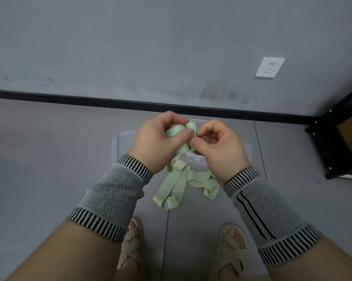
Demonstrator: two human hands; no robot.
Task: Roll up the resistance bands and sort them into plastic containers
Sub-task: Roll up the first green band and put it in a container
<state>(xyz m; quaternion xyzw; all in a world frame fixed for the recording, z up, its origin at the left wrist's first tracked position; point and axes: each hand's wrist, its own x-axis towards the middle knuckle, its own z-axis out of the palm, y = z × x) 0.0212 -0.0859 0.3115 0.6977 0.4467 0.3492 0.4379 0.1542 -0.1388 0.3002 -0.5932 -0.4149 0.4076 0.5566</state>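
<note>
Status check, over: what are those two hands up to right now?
Left hand grips pale green band; right hand pinches its end. Loose length hangs below. Clear plastic container on the floor beneath. Nothing in the way.

Grey floor (49, 169), clear plastic containers (122, 147) on it near the wall, sandalled feet (231, 246), black shelf frame (333, 151)

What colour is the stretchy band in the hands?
Pale green. The head view shows the resistance band best, gripped by the left hand and right hand.
</note>
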